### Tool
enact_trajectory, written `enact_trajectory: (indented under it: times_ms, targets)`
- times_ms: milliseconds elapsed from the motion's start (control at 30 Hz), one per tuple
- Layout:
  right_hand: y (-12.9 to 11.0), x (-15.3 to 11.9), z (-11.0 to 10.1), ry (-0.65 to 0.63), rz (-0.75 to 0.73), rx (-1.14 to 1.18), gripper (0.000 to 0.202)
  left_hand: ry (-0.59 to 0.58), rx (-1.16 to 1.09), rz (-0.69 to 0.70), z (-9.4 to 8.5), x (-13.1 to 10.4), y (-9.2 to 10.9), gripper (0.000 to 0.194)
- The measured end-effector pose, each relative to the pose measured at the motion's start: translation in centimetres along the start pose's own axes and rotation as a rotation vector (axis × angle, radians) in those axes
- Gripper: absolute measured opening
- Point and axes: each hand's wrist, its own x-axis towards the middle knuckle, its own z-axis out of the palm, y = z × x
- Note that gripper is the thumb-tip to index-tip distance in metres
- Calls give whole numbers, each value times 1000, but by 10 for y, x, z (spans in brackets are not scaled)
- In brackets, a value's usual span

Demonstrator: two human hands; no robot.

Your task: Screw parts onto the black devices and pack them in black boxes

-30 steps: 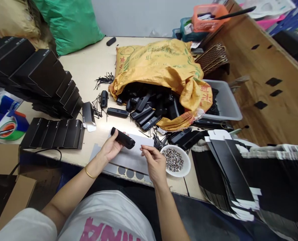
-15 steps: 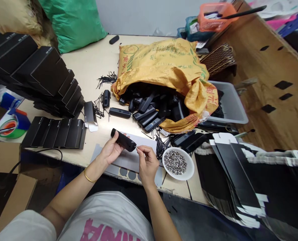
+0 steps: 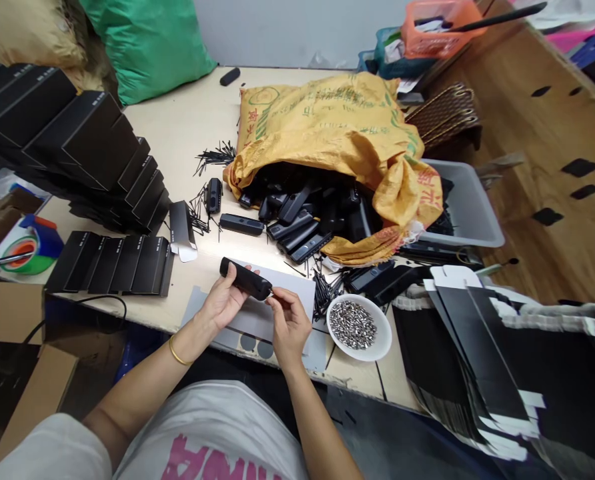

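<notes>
My left hand [image 3: 226, 297] is wrapped round a slim black handheld device [image 3: 246, 279], which tilts down toward the right. At the device's lower right end, my right hand [image 3: 290, 325] is closed in a pinch, fingertips against that end. Whatever lies between those fingertips is too small to make out. Beneath both hands lies a grey sheet [image 3: 277, 333] on the table. A white bowl [image 3: 386, 341] full of small shiny metal pieces [image 3: 352, 325] stands just right of my right hand.
Ahead, a yellow woven sack [image 3: 322, 120] spills similar black devices. Black boxes [image 3: 82, 143] are stacked at left, with a smaller row [image 3: 122, 265] before them. Flat black cartons [image 3: 472, 333] pile up at right, near a clear plastic bin [image 3: 472, 200]. Thin black sticks [image 3: 325, 293] lie scattered.
My right hand has shifted slightly left, bringing its pinched fingertips up against the device's end. At the far left edge, another person's fingers have come into view by a cardboard box.
</notes>
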Motion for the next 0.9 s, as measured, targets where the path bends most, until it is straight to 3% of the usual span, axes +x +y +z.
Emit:
enact_trajectory:
  times_ms: [133,233,333,400,467,533,633,700,767,800,833,900]
  targets:
    - [2,0,-5,-10,173,120,20,-21,70,53,4,-5,9,17]
    - [3,6,-18,46,174,73,18,-134,219,251,3,-19,20,26]
    - [2,13,-38,99,100,-45,17,-335,574,474,-7,-26,19,33]
    - [-1,19,-50,86,41,-163,19,-444,837,493,-14,-20,9,33]
    - [-4,25,-55,-9,12,-308,21,-409,944,476,-16,-6,-4,35]
    - [-6,32,-51,-196,38,-358,25,-301,856,478,-12,9,-14,43]
    - [-1,39,-27,-399,166,-150,45,-248,696,474,-1,26,-16,51]
    - [5,41,-13,-410,265,-8,51,-350,826,475,6,33,-1,50]
    - [11,44,-11,-386,343,45,47,-488,1171,532,12,40,31,45]
    - [15,47,-14,-391,371,48,45,-498,1401,596,15,43,53,43]
    - [17,49,-21,-394,391,34,46,-429,1663,674,17,47,76,45]
    - [22,55,-38,-375,422,-31,50,-21,2212,805,18,55,120,51]
